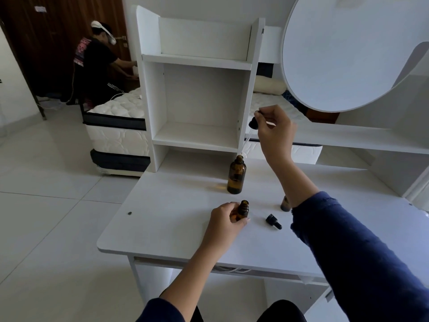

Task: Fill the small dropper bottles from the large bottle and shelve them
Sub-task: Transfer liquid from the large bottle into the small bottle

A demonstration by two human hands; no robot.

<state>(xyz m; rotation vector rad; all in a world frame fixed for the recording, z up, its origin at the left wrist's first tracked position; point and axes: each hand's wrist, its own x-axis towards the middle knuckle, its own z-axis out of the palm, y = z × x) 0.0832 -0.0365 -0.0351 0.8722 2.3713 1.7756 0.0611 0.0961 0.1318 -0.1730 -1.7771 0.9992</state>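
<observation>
On the smooth white desk (pixel 162 219), the left hand (pixel 224 220) grips a small open amber glass bottle (pixel 243 209). The right hand (pixel 274 131) pinches a black-capped glass dropper (pixel 249 131) above the large amber bottle (pixel 236 175).

Right hand (pixel 274 129) raised in pinch grip; left hand (pixel 226 220) low, fingers curled.
</observation>
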